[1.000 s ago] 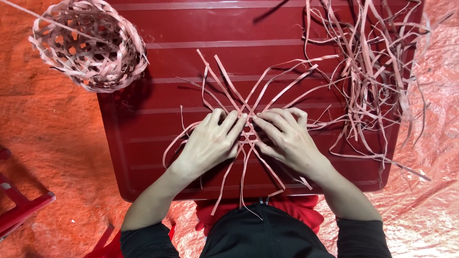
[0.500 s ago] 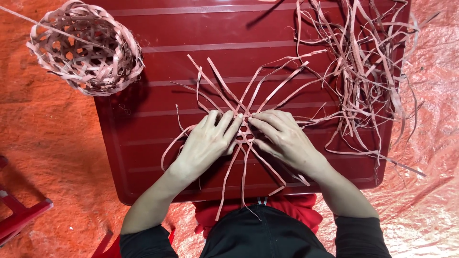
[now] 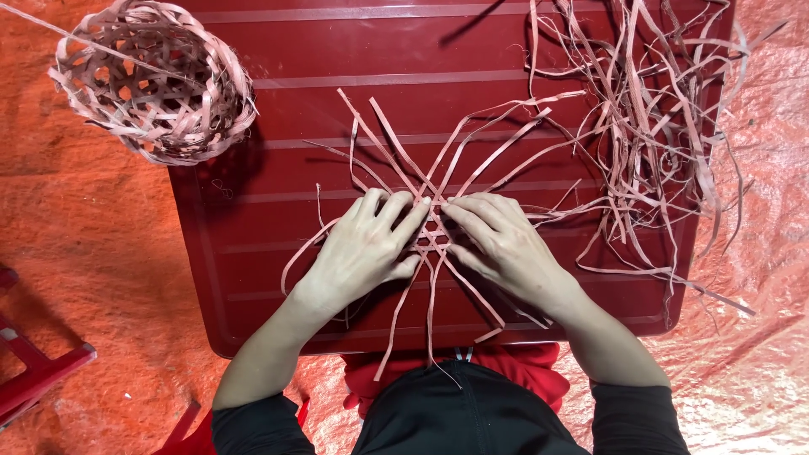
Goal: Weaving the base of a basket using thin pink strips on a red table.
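At frame centre, the left hand (image 3: 368, 248) and right hand (image 3: 503, 246) press flat, fingers spread, on a woven star of pale strips (image 3: 431, 238) on the red bench (image 3: 253, 253). An open-weave basket (image 3: 152, 80), seemingly empty, sits upper left; loose strips (image 3: 649, 126) tangle upper right, cut off by the frame's top edge.

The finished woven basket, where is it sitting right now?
In the head view the woven basket lies at the upper left, overhanging the far left corner of the red table, well away from the left hand.
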